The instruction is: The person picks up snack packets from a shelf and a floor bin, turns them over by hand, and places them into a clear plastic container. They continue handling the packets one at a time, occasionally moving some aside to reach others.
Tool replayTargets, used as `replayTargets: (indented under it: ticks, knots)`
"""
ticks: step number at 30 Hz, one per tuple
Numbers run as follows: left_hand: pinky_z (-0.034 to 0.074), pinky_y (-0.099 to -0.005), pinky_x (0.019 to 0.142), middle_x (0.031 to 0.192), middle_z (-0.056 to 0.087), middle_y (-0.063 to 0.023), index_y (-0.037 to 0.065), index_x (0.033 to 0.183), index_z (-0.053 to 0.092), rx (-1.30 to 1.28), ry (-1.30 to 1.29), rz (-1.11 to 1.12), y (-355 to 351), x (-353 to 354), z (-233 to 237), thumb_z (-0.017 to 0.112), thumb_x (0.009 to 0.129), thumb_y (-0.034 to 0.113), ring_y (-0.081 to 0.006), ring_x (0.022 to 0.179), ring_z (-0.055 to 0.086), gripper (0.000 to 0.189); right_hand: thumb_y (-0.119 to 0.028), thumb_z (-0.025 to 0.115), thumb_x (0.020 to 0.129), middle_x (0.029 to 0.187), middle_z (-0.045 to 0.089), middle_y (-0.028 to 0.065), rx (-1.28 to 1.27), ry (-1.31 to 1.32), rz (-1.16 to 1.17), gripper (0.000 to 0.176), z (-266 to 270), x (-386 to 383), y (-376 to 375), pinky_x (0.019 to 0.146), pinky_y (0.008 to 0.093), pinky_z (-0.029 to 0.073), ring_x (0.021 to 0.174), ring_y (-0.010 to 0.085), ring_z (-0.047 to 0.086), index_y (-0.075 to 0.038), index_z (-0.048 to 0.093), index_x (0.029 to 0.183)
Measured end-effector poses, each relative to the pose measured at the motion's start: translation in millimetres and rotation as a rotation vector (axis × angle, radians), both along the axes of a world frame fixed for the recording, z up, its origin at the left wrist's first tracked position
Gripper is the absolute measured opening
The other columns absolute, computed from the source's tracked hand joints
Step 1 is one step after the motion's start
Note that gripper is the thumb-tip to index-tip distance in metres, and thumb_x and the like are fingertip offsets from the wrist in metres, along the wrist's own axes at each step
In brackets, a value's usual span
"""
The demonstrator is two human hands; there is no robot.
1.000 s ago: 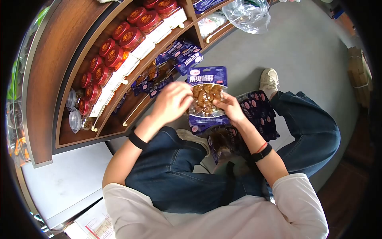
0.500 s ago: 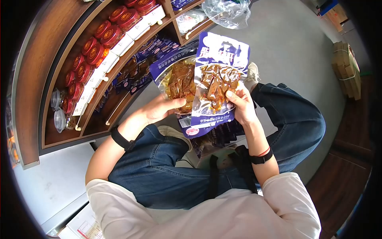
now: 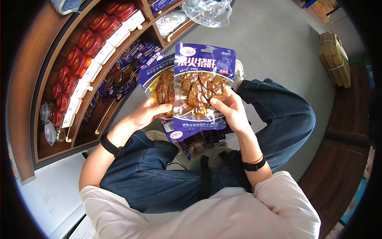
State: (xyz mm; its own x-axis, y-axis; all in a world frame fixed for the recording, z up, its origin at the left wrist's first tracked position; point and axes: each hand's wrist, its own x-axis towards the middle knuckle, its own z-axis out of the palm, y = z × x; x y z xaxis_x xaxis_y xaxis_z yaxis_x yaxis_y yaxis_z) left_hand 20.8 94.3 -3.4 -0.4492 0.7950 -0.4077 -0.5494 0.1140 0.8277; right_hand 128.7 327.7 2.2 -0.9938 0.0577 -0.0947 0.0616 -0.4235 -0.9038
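Note:
My right hand point(image 3: 231, 108) grips the right edge of a purple pouch point(image 3: 201, 89), thumb on its clear window, which shows brown pieces of food. The pouch is upright and faces me. Behind it and to its left, a second purple pouch point(image 3: 162, 85) is pinched by my left hand point(image 3: 144, 114), its thumb across the lower front. The two pouches overlap. Below them, more purple packages point(image 3: 199, 142) lie between my legs, partly covered by the held pouches.
A curved wooden shelf point(image 3: 30, 95) on the left holds several red-lidded jars point(image 3: 93, 44) and, lower down, several purple packages point(image 3: 127, 71). Clear plastic bags point(image 3: 209, 12) lie at the top. Tied cardboard point(image 3: 335, 59) stands on the right, near dark wood point(image 3: 344, 159).
The view has shifted, so most things sit further left. The front pouch has turned more squarely toward me, its glare is gone and its top print shows. Both hands keep their hold.

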Motion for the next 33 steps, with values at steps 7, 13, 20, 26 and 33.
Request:
replayTargets:
  ticks: [7, 13, 20, 26, 33]
  knots:
    - [0.037, -0.0374, 0.096, 0.123, 0.047, -0.0116, 0.001, 0.129, 0.031, 0.067, -0.086, -0.059, 2, -1, 12, 0.057, 0.084, 0.017, -0.0220, 0.111, 0.047, 0.054, -0.003, 0.058, 0.082, 0.115, 0.052, 0.0081, 0.084, 0.069, 0.028, 0.045, 2, 1, -5, 0.093, 0.0297, 0.036, 0.106, 0.0139, 0.048, 0.002, 0.040, 0.123]
    - [0.037, -0.0308, 0.094, 0.120, 0.049, -0.0066, 0.001, 0.125, 0.039, 0.088, 0.051, -0.068, 6, 1, 10, 0.056, 0.086, 0.018, -0.0154, 0.109, 0.046, 0.046, -0.002, 0.057, 0.081, 0.116, 0.050, 0.0091, 0.075, 0.060, 0.031, 0.047, 9, 3, -4, 0.094, 0.0298, 0.036, 0.108, 0.0149, 0.047, 0.001, 0.037, 0.123]
    - [0.037, -0.0291, 0.093, 0.120, 0.048, -0.0064, 0.001, 0.125, 0.039, 0.060, 0.152, -0.088, 11, 2, 7, 0.060, 0.083, 0.016, -0.0148, 0.109, 0.045, 0.049, 0.000, 0.059, 0.080, 0.113, 0.052, 0.0087, 0.069, 0.079, 0.033, 0.046, 13, 3, 3, 0.092, 0.0303, 0.039, 0.104, 0.0147, 0.049, 0.002, 0.040, 0.121]
    - [0.037, -0.0297, 0.094, 0.116, 0.052, -0.0086, -0.002, 0.120, 0.043, 0.086, 0.204, 0.064, 15, 0, 11, 0.060, 0.083, 0.013, -0.0168, 0.107, 0.049, 0.044, -0.002, 0.059, 0.078, 0.098, 0.060, 0.0078, 0.003, -0.030, -0.208, 0.031, 4, 7, 26, 0.076, 0.0288, 0.049, 0.087, 0.0141, 0.058, 0.001, 0.052, 0.108]
    - [0.043, -0.0333, 0.091, 0.116, 0.056, -0.0111, 0.002, 0.115, 0.054, 0.075, 1.220, -0.106, 18, -5, 42, 0.060, 0.073, -0.002, -0.0222, 0.103, 0.056, 0.043, -0.015, 0.048, 0.083, 0.113, 0.054, 0.0108, -0.129, 0.065, -0.484, 0.040, 5, 16, 64, 0.085, 0.0354, 0.046, 0.102, 0.0220, 0.055, -0.001, 0.042, 0.120]
